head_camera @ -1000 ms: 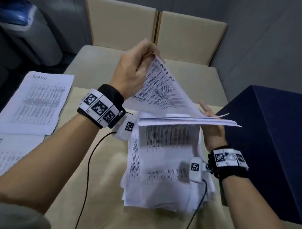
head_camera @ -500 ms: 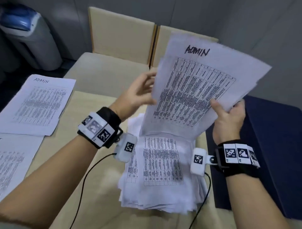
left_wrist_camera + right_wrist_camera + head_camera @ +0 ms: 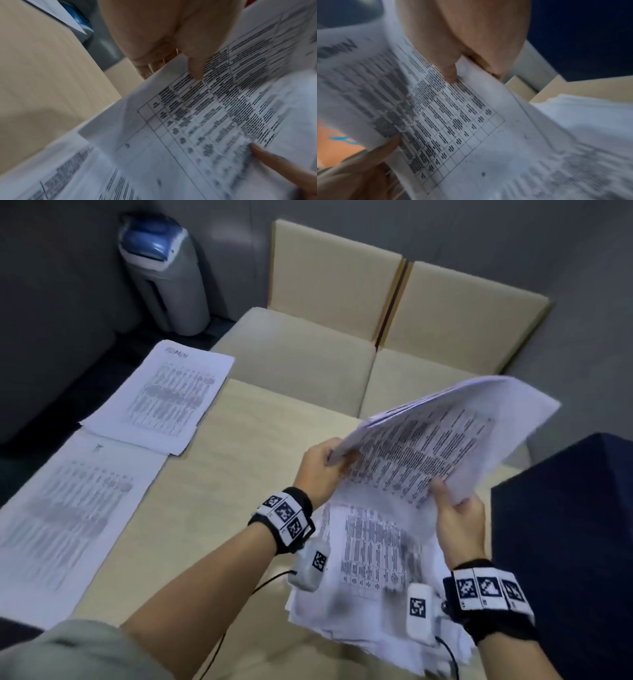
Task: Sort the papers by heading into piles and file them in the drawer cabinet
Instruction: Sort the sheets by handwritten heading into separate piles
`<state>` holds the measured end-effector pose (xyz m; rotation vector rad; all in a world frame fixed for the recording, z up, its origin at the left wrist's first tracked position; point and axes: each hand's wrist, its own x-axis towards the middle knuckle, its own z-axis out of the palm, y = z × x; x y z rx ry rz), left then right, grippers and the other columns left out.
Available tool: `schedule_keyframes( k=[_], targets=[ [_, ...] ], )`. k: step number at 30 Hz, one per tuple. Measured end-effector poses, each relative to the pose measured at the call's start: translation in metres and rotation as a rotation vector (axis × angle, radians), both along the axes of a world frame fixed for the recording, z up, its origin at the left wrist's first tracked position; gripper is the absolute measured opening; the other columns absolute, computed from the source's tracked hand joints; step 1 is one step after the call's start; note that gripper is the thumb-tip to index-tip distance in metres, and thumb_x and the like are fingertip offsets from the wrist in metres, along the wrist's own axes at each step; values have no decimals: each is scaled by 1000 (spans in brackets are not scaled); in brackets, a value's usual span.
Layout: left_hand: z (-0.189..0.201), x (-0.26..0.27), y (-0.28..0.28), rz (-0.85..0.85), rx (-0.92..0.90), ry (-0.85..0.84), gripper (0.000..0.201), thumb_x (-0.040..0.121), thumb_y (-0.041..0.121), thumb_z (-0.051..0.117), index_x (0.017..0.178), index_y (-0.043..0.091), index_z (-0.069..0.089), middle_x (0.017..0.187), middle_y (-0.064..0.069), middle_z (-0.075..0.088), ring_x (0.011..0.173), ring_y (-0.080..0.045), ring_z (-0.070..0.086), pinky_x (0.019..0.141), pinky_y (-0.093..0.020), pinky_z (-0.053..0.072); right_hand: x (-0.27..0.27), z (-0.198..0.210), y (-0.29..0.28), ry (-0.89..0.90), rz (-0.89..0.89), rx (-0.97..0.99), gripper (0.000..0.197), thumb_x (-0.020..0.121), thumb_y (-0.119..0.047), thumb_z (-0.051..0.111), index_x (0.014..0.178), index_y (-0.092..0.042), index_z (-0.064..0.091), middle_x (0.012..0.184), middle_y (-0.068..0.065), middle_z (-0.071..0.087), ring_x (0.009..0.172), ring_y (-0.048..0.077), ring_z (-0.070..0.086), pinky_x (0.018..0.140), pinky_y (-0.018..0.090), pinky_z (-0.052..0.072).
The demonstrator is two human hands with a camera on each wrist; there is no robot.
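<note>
Setting: pale wooden table [image 3: 219, 508] before two beige chairs [image 3: 329, 313], grey bin [image 3: 164, 272] behind, dark blue cabinet [image 3: 565, 542] at right
Sorted piles: two at the table's left edge, far pile [image 3: 161, 402] headed ADMIN
Unsorted stack [image 3: 370, 577]: loose, uneven, under both wrists
Lifted sheets [image 3: 445, 440]: upright half a second ago, now tipped nearly flat, table print facing down, heading out of sight
Left hand [image 3: 318, 470]: pinching near-left corner
Right hand [image 3: 460, 515]: thumb clamped on near edge

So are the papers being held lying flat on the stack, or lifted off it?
Lifted. The held papers tilt in the air, pinched by the left hand and right hand, clear of the stack on the table.
</note>
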<state>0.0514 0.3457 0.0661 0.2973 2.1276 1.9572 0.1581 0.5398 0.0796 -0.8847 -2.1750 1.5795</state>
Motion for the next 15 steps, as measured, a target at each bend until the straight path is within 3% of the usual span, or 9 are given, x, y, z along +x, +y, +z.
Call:
schedule_keyframes(
  k=[2, 4, 5, 7, 8, 10, 13, 15],
  targets=[
    [4, -1, -19, 36, 0, -17, 13, 94, 27, 64, 94, 14, 64, 80, -3, 63, 70, -15, 58, 64, -26, 50, -13, 3, -12, 46, 24, 6, 42, 96, -39, 60, 118, -4, 59, 106, 2, 68, 100, 16, 63, 91, 34, 50],
    [0, -2, -45, 15, -57, -70, 21, 93, 28, 65, 106, 12, 62, 92, -5, 68, 81, -22, 66, 74, -35, 57, -29, 9, -33, 85, 47, -32, 45, 95, -37, 62, 128, -6, 57, 120, 6, 67, 113, 19, 61, 102, 37, 46],
    [-7, -4, -62, 22, -82, -119, 23, 93, 23, 66, 110, 9, 63, 99, -9, 71, 88, -26, 69, 79, -39, 58, -39, 9, -44, 95, 84, -57, 41, 95, -33, 64, 125, -5, 59, 116, 5, 68, 109, 14, 62, 99, 32, 47],
    [-19, -13, -108, 99, -144, -201, 26, 92, 19, 67, 114, 6, 63, 103, -10, 72, 90, -27, 70, 79, -39, 58, -54, 4, -67, 57, 246, -130, 20, 96, -24, 63, 106, -7, 63, 95, 1, 67, 83, 2, 62, 83, 24, 50],
    [-23, -19, -135, 162, -191, -226, 28, 92, 22, 67, 114, 5, 63, 101, -9, 72, 86, -26, 69, 76, -36, 57, -59, -2, -78, -1, 327, -167, 13, 97, -22, 61, 98, -9, 62, 88, 1, 65, 76, 5, 61, 80, 26, 50],
    [-23, -37, -188, 285, -263, -252, 38, 88, 32, 68, 110, 2, 62, 90, -10, 68, 74, -23, 64, 67, -36, 53, -61, -18, -95, -139, 466, -194, 14, 98, -23, 59, 95, -11, 65, 93, 4, 70, 83, 13, 66, 82, 31, 52],
    [-17, -82, -275, 464, -428, -262, 23, 92, 23, 65, 100, 2, 64, 82, -9, 66, 69, -23, 63, 64, -33, 51, -64, -48, -110, -372, 619, 26, 22, 95, -34, 62, 87, -14, 66, 87, 4, 70, 83, 19, 64, 75, 32, 48],
    [-18, -121, -329, 505, -520, -251, 16, 92, 20, 67, 100, 7, 66, 90, -9, 72, 80, -27, 69, 74, -40, 58, -70, -72, -104, -640, 600, 200, 32, 95, -36, 61, 75, -11, 60, 76, 6, 64, 73, 21, 59, 66, 31, 41]
  ],
)
